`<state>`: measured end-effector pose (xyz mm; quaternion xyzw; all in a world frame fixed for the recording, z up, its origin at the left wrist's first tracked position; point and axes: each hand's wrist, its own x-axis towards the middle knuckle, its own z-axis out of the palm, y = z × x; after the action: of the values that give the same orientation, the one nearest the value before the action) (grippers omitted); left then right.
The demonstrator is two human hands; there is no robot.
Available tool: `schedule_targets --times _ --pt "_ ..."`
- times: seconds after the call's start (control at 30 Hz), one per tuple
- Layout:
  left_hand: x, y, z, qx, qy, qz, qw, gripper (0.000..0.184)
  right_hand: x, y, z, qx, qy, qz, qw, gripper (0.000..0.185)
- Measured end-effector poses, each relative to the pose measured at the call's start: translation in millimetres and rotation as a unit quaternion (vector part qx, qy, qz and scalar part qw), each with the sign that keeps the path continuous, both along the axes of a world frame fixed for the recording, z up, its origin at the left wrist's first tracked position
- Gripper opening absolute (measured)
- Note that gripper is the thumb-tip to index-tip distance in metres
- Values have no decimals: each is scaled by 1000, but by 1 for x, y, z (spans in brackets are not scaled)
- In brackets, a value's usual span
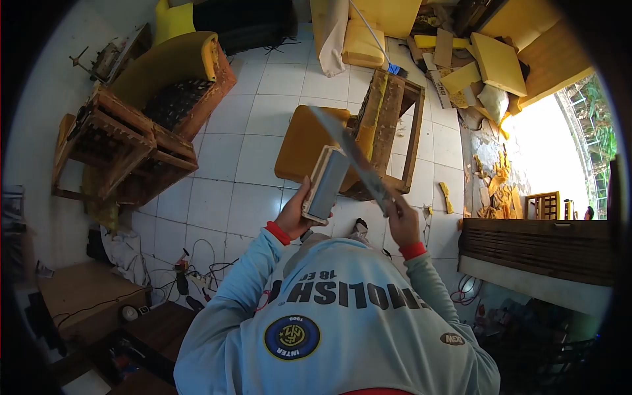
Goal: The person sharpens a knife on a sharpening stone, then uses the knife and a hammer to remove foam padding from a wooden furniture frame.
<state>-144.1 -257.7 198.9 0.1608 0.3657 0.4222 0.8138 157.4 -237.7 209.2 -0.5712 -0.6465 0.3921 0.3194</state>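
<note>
My left hand (295, 212) is wrapped round a grey sharpening stone (329, 184) set in a pale frame, held up at an angle in front of my body. My right hand (402, 222) grips the handle end of a long knife (355, 158). Its broad blade slants up and to the left, passing over or beside the stone's upper end; I cannot tell whether they touch. Beyond the knife, a stripped wooden frame (388, 125) and a yellow foam cushion (303, 145) lie on the tiled floor.
A partly stripped armchair (145, 125) stands at the left. Foam pieces (498, 66) and scraps are heaped at the upper right, near a bright opening. A dark slatted cabinet (526, 250) is on my right. Cables and tools (182, 263) lie on the floor at the lower left.
</note>
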Motion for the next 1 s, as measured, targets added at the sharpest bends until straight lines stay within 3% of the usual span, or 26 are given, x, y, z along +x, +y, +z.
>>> schedule_targets --times 0.1,0.13,0.23,0.37,0.4,0.43,0.5,0.63,0.77,0.8,0.83,0.93,1.0 --pt "8 8 5 -9 -64 92 994 69 21 -5 10 -32 92 17 995 44" --pt "6 15 6 -4 -73 149 986 69 37 -14 12 -60 65 31 996 44" --pt "-7 32 6 19 -59 182 981 67 66 -37 1 -60 71 89 992 45" --pt "21 22 13 28 30 36 998 67 49 7 2 -16 -60 18 998 42" --pt "29 20 12 22 35 36 998 68 43 23 3 11 1 -7 1000 40" --pt "35 21 13 22 4 68 997 68 40 33 9 23 52 -6 998 41" --pt "35 33 19 27 -53 125 990 67 49 26 24 -63 132 5 989 42" --pt "18 54 31 64 -46 211 974 65 92 -3 9 -71 57 144 985 43" --pt "42 43 30 13 61 103 993 65 73 40 13 -28 -26 40 998 39" --pt "46 42 22 24 42 100 994 66 65 51 20 45 24 34 998 38" --pt "45 42 19 25 1 122 992 67 67 56 25 10 57 26 998 37" --pt "36 56 25 39 -97 192 976 65 87 35 30 -51 67 101 991 38" --pt "28 61 23 56 -29 192 979 65 96 23 10 -9 65 160 985 40"
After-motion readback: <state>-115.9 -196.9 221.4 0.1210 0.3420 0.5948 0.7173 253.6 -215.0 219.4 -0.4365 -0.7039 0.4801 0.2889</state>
